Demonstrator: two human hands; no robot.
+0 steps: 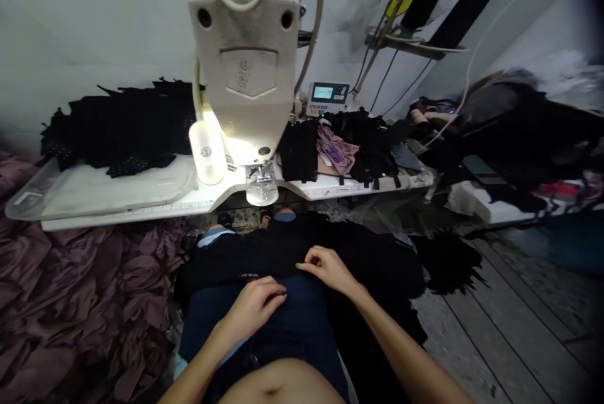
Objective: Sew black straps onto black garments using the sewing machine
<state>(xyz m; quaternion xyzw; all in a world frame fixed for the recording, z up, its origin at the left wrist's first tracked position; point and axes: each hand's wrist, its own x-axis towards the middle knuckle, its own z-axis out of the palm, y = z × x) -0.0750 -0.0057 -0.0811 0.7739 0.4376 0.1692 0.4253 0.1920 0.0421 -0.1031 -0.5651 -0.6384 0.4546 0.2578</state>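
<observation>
Both hands hover over the lap, above dark blue trousers (297,309) and black cloth (274,253). My left hand (257,303) has its fingers bent together with the thumb close beside them; whether anything thin lies between them cannot be made out. To its right, my right hand (329,267) has curled fingers, the thumb and forefinger tips close together, and anything between them is too small to tell. The hands are apart from each other. In front of them stands a white sewing machine (245,70) with its lamp lit.
Black cut pieces (127,124) lie on the table's left, more black pieces (299,149) and a pink cloth (342,151) on its right. Mauve fabric (94,303) is heaped at lower left. Thread cones (460,17) stand at upper right, near a control panel (326,99).
</observation>
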